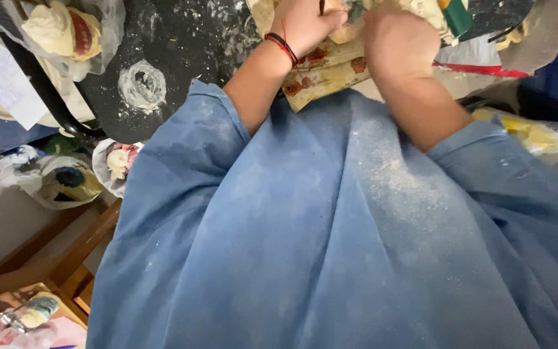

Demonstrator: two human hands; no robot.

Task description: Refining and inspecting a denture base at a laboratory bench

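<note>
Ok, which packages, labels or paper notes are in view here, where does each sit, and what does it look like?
Paper note: far left, white sheet with faint handwriting.
Clear plastic bag: top left, holds a cream and red figure.
Wrapped figure: left, below the dark board, in clear plastic.
Yellow packet: right edge, clear wrap, white label.
Left hand and right hand: top centre, on a cream piece.

Even, soft indoor light, mild shadows lower left, slight blur and wide-angle stretch at edges.

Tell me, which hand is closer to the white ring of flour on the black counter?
The left hand. It sits just to the right of the flour ring in the picture, wearing a red-and-black wristband. The right hand is farther away, beyond the left one.
</note>
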